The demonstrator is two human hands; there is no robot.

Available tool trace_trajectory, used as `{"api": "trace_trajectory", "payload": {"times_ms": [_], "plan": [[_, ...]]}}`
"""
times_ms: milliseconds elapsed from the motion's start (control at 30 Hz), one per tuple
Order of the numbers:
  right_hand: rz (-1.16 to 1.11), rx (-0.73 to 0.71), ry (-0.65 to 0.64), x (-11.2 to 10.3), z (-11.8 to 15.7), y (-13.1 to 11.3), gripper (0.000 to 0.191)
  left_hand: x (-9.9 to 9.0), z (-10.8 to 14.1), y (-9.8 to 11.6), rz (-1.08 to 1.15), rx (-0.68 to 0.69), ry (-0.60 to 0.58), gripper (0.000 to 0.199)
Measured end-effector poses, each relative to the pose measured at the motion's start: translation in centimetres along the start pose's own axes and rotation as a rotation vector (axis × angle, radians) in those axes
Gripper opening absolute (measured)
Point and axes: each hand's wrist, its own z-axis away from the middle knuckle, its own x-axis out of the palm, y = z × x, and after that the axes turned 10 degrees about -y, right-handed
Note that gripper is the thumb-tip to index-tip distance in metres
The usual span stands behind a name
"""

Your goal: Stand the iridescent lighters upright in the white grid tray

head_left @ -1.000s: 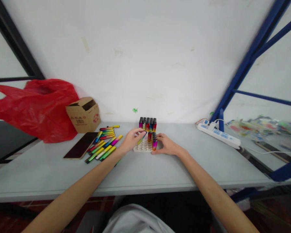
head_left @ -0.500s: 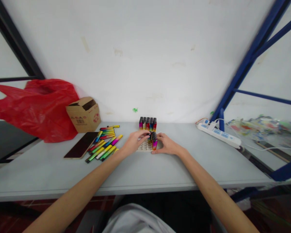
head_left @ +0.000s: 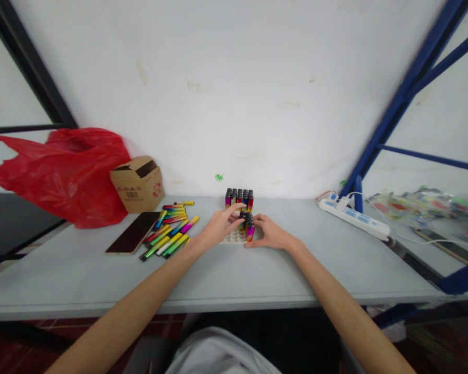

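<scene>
A white tray (head_left: 234, 238) with rows of round holes lies on the table in front of me. Along its right side stand several upright lighters (head_left: 250, 231) with black tops and shiny coloured bodies. My left hand (head_left: 217, 227) is over the tray's left part, thumb and index finger spread apart beside the lighters' tops, with nothing seen between them. My right hand (head_left: 272, 232) curves around the tray's right edge, its thumb at the front corner and fingers behind the lighters. Directly behind the tray, a block of upright lighters (head_left: 239, 197) stands in rows.
Loose lighters (head_left: 167, 240) lie in a pile to the left, beside a dark phone (head_left: 133, 232). Farther left are a cardboard box (head_left: 138, 186) and a red plastic bag (head_left: 74, 179). On the right lie a white power strip (head_left: 353, 217) and cables, near a blue metal frame (head_left: 386, 119).
My left thumb and index finger have parted and lifted off a lighter's top, leaving it standing in the tray. My right hand keeps its place. The whole view has shifted slightly.
</scene>
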Motion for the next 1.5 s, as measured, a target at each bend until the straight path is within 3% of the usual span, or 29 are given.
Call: {"api": "trace_trajectory", "payload": {"times_ms": [100, 267, 400, 533, 633, 700, 800, 967, 1133, 1300, 1400, 1500], "plan": [[-0.001, -0.009, 0.001, 0.1, 0.0, 0.2, 0.074, -0.7, 0.3, 0.2, -0.107, -0.029, 0.014, 0.055], [-0.014, -0.006, -0.001, 0.0, 0.0, 0.3, 0.074, -4.1, 1.0, -1.6, -0.439, -0.112, 0.094, 0.029], [-0.009, -0.002, 0.0, -0.1, 0.1, 0.2, 0.074, -7.5, 2.0, -4.1, -0.733, -0.362, 0.111, 0.019], [-0.006, -0.02, 0.002, 0.0, 0.0, 0.4, 0.074, -9.1, 2.9, -5.4, -0.831, -0.559, -0.035, 0.018], [-0.008, -0.009, 0.0, 0.1, 0.0, 0.6, 0.075, -9.1, 2.8, -5.6, -0.885, -0.591, -0.151, 0.016], [-0.008, -0.006, -0.002, 0.1, -0.1, 0.6, 0.076, -8.9, 2.6, -5.6, -0.879, -0.557, -0.168, 0.015], [-0.008, -0.008, -0.004, 0.1, 0.0, 0.5, 0.075, -8.6, 2.2, -5.6, -0.73, -0.462, -0.105, 0.014], [-0.01, 0.001, 0.003, 0.0, 0.1, 0.3, 0.074, -7.8, 1.6, -4.6, -0.377, -0.351, 0.1, 0.021], [-0.007, -0.001, 0.0, 0.1, -0.1, 0.5, 0.074, -6.3, 0.9, -2.7, 0.197, -0.358, 0.258, 0.028], [-0.008, -0.001, 0.002, 0.0, -0.1, 0.2, 0.073, -5.2, 0.9, -1.4, 0.827, -0.342, 0.174, 0.029], [-0.01, 0.006, -0.001, -0.1, -0.1, -0.1, 0.072, -4.8, 1.0, -0.8, 0.992, -0.343, 0.129, 0.026], [-0.014, 0.006, -0.01, -0.1, -0.1, -0.2, 0.073, -4.4, 1.1, -0.1, 1.04, -0.317, 0.059, 0.037]]}}
